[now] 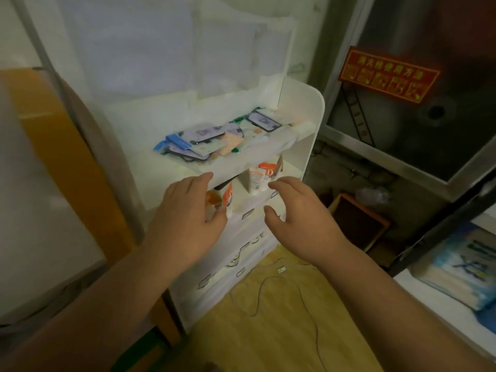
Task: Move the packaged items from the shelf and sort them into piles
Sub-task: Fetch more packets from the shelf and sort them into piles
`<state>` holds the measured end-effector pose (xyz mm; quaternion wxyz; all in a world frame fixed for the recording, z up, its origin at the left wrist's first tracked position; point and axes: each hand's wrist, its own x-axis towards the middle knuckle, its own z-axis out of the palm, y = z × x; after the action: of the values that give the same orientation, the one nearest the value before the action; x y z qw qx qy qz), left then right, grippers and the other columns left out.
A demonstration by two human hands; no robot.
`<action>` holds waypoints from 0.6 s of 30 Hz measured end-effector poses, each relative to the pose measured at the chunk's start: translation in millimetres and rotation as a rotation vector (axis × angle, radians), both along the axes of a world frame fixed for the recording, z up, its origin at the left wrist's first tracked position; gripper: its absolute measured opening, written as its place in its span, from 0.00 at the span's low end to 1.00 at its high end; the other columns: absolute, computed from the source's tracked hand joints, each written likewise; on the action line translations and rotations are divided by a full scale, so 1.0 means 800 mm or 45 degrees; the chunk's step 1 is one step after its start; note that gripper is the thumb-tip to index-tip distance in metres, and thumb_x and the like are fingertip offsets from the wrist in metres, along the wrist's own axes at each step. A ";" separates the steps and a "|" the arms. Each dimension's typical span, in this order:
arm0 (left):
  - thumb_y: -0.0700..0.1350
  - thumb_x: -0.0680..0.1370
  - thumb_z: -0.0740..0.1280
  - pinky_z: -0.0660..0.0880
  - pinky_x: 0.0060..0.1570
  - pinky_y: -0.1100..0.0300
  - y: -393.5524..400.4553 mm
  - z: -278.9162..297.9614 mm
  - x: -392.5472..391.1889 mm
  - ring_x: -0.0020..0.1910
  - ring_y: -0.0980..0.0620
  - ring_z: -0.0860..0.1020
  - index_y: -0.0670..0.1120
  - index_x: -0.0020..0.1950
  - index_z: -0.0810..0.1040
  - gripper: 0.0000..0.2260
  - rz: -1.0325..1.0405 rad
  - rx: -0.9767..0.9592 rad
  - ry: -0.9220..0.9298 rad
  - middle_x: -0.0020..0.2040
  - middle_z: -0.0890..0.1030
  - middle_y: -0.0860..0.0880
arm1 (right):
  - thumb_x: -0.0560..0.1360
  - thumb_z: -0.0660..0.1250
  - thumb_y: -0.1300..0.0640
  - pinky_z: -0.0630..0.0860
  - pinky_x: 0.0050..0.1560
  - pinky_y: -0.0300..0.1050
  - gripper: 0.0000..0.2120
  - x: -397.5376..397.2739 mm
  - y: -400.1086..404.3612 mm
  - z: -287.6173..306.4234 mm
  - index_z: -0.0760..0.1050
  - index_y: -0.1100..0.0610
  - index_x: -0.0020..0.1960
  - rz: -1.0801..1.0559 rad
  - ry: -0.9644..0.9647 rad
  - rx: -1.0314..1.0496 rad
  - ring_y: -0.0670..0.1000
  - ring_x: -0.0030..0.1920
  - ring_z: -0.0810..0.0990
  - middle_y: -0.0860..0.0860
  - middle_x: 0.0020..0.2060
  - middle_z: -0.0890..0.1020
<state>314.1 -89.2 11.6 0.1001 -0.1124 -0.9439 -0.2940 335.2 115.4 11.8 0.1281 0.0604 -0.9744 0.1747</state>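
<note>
Reaching both hands, left point(185, 210) and right point(298, 210), at the shelf point(308, 124), grip wide, nothing held. Best grab the orange packets point(261, 175) together, by their tops.

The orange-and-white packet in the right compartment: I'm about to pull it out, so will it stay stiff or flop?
The packet leans against the divider rather than standing, so it probably bends. It looks flat and thin, so likely light. Its surface seems glossy, perhaps slippery. The right hand, open, could pinch its top edge.
</note>
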 end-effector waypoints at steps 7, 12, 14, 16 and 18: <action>0.53 0.77 0.65 0.65 0.66 0.54 0.024 0.007 -0.120 0.70 0.51 0.64 0.53 0.77 0.60 0.29 -0.021 0.015 0.072 0.71 0.69 0.51 | 0.79 0.62 0.48 0.64 0.66 0.38 0.24 -0.122 0.026 0.009 0.68 0.53 0.73 0.048 0.002 0.058 0.48 0.68 0.69 0.48 0.68 0.72; 0.53 0.77 0.66 0.65 0.66 0.54 0.026 -0.002 -0.166 0.70 0.52 0.62 0.53 0.77 0.60 0.29 -0.006 0.065 0.048 0.71 0.68 0.52 | 0.79 0.62 0.48 0.60 0.62 0.32 0.23 -0.184 0.037 0.003 0.69 0.54 0.72 0.088 -0.035 0.048 0.46 0.67 0.68 0.48 0.68 0.72; 0.53 0.77 0.66 0.64 0.66 0.55 0.025 -0.007 -0.182 0.70 0.52 0.61 0.53 0.77 0.60 0.29 0.026 0.063 0.039 0.71 0.68 0.52 | 0.79 0.62 0.48 0.62 0.64 0.36 0.24 -0.212 0.039 -0.002 0.68 0.53 0.73 0.101 -0.057 0.036 0.47 0.68 0.68 0.47 0.69 0.71; 0.52 0.77 0.66 0.65 0.66 0.54 0.024 -0.014 -0.199 0.70 0.51 0.62 0.52 0.77 0.61 0.29 0.074 0.059 0.006 0.71 0.68 0.51 | 0.79 0.62 0.47 0.65 0.67 0.40 0.24 -0.242 0.041 -0.008 0.68 0.53 0.73 0.119 -0.086 0.014 0.48 0.68 0.68 0.47 0.70 0.70; 0.52 0.77 0.67 0.67 0.66 0.53 0.023 -0.022 -0.214 0.70 0.51 0.64 0.51 0.76 0.62 0.29 0.106 0.074 -0.028 0.70 0.69 0.50 | 0.78 0.62 0.47 0.67 0.67 0.43 0.24 -0.272 0.040 -0.014 0.68 0.52 0.72 0.163 -0.113 0.008 0.49 0.68 0.69 0.48 0.69 0.70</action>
<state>142.6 -70.8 -6.3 0.1050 -0.0668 -0.9399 -0.3180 117.8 147.4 0.9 0.0733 0.1153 -0.9737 0.1821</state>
